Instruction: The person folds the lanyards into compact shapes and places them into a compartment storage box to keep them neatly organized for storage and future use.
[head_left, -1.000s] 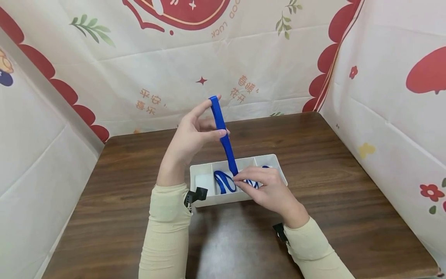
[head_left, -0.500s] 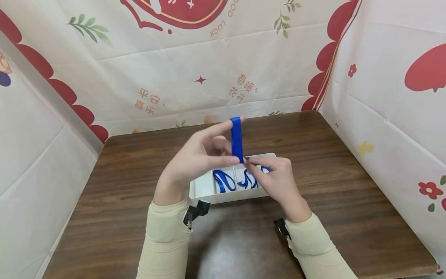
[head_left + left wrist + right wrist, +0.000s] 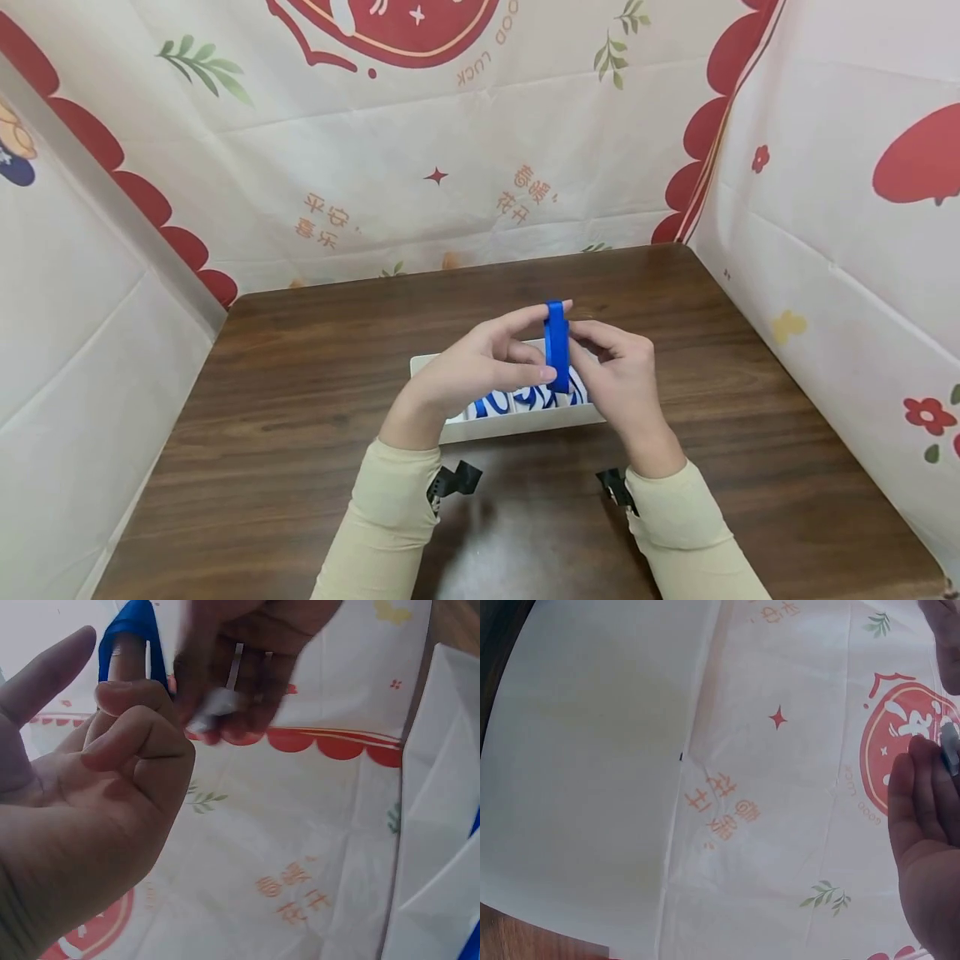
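Note:
A blue ribbon (image 3: 557,350) is looped over the outstretched index finger of my left hand (image 3: 472,367) and runs down to its thumb tip. In the left wrist view the ribbon (image 3: 129,626) drapes over one finger, while other fingers are curled into the palm. My right hand (image 3: 618,367) is close against the ribbon's right side, fingers bent. A small whitish piece (image 3: 220,703), blurred, shows at the right fingers. Below both hands lies a white divided tray (image 3: 525,425) with several blue ribbons (image 3: 491,405) in it, partly hidden by the hands.
The tray lies on a brown wooden table (image 3: 300,400). Printed white cloth (image 3: 360,150) hangs behind it and on both sides. Black wrist cameras are strapped over the sleeves (image 3: 401,492).
Both hands have moved right, and the left has come lower over the tray. The long ribbon stretch between left hand and right fingers has shortened into a loop between left index finger and thumb.

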### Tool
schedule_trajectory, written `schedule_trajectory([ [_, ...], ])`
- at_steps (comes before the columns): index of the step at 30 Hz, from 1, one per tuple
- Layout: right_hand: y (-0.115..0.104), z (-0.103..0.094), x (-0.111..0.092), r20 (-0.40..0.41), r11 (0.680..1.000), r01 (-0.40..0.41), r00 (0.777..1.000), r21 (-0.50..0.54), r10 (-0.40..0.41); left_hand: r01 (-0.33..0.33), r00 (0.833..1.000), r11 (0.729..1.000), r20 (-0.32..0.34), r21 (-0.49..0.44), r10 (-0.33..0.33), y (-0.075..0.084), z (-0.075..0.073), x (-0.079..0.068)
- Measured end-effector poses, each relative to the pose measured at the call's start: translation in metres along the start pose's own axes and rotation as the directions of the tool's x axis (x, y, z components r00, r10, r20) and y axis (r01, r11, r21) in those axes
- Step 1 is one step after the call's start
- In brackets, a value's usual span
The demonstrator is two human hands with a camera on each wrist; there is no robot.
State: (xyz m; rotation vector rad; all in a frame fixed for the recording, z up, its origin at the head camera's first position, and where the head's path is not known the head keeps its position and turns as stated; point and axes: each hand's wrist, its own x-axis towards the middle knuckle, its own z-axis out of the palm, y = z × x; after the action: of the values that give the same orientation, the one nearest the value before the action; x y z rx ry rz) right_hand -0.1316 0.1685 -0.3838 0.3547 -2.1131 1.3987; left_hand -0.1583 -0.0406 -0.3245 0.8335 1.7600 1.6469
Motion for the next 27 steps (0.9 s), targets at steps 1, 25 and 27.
schedule_trajectory([
  [1,-0.0003,-0.0004,0.0003,-0.001,1.0,0.013,1.0,-0.002,-0.013,0.012,1.0,1.0,-0.004,-0.012,-0.012,-0.0018,0.0,0.001],
  [25,-0.0018,0.0062,-0.0035,-0.095,0.967,0.159,0.985,0.2,-0.142,0.101,0.994,0.984,-0.024,-0.149,-0.106,-0.0096,0.0077,0.006],
  [27,-0.0009,0.0063,-0.0039,-0.075,0.96,0.154,0.987,0.233,-0.14,0.106,0.994,0.984,-0.016,-0.141,-0.11,-0.0088,0.0064,0.0049],
])
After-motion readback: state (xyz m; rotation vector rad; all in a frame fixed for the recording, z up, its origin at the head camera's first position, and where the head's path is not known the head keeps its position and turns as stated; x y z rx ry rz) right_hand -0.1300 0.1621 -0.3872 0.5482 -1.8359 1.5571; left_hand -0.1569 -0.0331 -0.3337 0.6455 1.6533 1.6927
